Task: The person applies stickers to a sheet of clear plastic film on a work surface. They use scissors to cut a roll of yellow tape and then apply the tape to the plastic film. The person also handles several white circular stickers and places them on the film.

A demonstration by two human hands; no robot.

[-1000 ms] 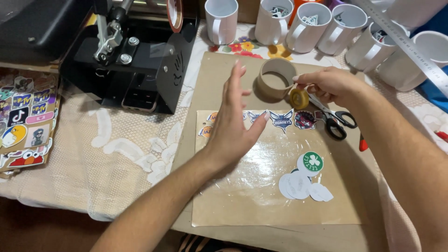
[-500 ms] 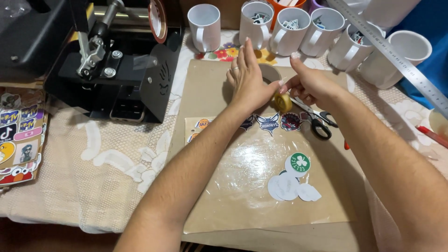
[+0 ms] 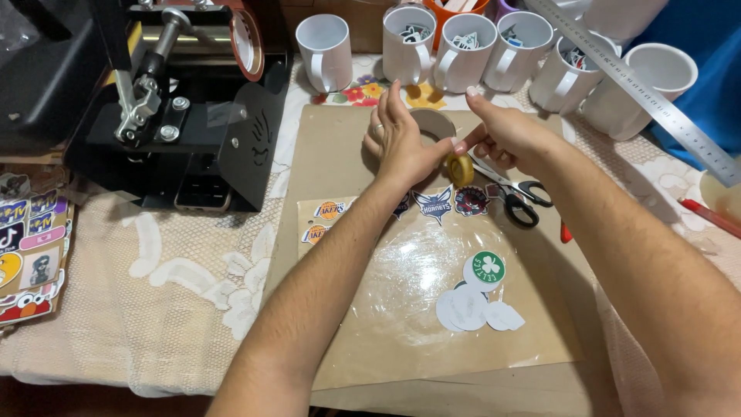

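— Where's that little yellow tape roll (image 3: 461,169) sitting?

— Between the two hands, over the top edge of the brown cardboard sheet (image 3: 324,158). The right hand (image 3: 505,135) has its fingers (image 3: 466,144) pinched closed on the roll's upper rim, so the roll hangs just under them, on edge. The left hand (image 3: 401,143) is flat and open, fingers together pointing away, its palm side just beside the roll; whether it touches, I can't tell. It grips nothing.

— And behind the hands?

— A bigger cardboard-coloured tape ring (image 3: 430,123) lies flat, partly hidden by the left hand. Black scissors (image 3: 515,197) rest just right of the small roll, under the right wrist.

— Anything in the mugs?

— A row of white mugs along the far side of the bench. The leftmost mug (image 3: 325,50) looks empty; the next ones (image 3: 409,42) have printed cut-outs inside, and so does one farther right (image 3: 567,66). The last mug (image 3: 644,89) I can't see into.

— And on the sheet?

— A clear plastic film (image 3: 401,286) with round stickers (image 3: 475,297) on it.
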